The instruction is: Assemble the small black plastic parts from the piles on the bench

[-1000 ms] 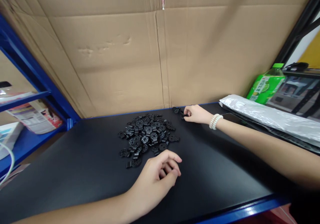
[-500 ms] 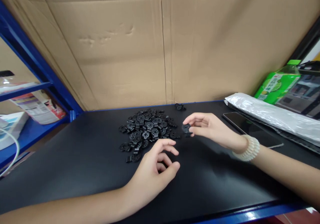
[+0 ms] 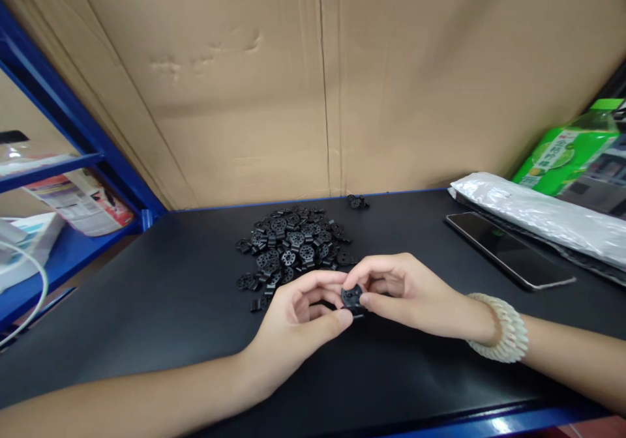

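Above the black table, my right hand [image 3: 411, 294] pinches a small black round plastic part [image 3: 352, 296] between thumb and fingers. My left hand [image 3: 306, 314] meets it from the other side, its thumb at the part's lower edge and its fingertips at the left. Both hands appear to grip the part, whose edges are partly covered by fingers. Just behind my left hand lies a heap of similar black plastic parts [image 3: 293, 239], round with holes and short side tabs. A few more of these parts [image 3: 358, 201] lie apart near the table's back edge.
A smartphone [image 3: 508, 249] and a silvery plastic package [image 3: 548, 216] lie at the right, with a green-labelled bottle [image 3: 562, 154] behind. Cardboard [image 3: 235, 99] walls off the back. On the left, a blue shelf frame [image 3: 98, 158] holds a container [image 3: 81, 200] and a white cable.
My right hand has moved left and toward me, bringing the black part to my left hand. My left fingers have closed in around it. The view has shifted slightly.
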A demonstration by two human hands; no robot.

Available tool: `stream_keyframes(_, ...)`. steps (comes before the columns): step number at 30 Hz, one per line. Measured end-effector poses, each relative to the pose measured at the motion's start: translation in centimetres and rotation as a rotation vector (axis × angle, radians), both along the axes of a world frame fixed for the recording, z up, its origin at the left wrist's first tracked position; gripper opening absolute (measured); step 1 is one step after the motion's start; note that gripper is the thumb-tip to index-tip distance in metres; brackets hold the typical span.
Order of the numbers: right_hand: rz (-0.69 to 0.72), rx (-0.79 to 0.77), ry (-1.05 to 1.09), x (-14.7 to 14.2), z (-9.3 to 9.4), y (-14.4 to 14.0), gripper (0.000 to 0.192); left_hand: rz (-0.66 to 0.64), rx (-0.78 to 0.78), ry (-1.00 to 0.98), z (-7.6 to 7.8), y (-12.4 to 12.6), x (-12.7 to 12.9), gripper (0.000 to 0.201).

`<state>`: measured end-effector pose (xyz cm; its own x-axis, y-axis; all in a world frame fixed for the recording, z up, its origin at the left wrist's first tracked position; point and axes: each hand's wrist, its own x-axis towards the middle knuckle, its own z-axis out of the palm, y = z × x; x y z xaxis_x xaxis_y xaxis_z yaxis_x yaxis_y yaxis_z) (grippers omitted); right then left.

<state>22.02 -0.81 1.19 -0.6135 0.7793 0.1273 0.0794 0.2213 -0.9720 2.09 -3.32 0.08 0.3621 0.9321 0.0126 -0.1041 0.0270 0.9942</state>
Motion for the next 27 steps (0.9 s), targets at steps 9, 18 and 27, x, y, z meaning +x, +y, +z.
stream_keyframes(9, 0.028, -0.112, -0.018, -0.5, -0.7, -0.5, 0.018, 0.075, -0.061, 0.035, -0.1, 0.0, 0.0, 0.017)
stream_keyframes(18, -0.032, 0.169, -0.241, -0.8, -0.9, -0.7, 0.031, 0.064, -0.091, 0.038, 0.0, 0.0, 0.0, 0.015)
stream_keyframes(27, -0.058, 0.273, -0.199, -1.0, -1.0, -1.0, 0.026, 0.081, -0.039, 0.071, 0.2, -0.1, 0.1, 0.013)
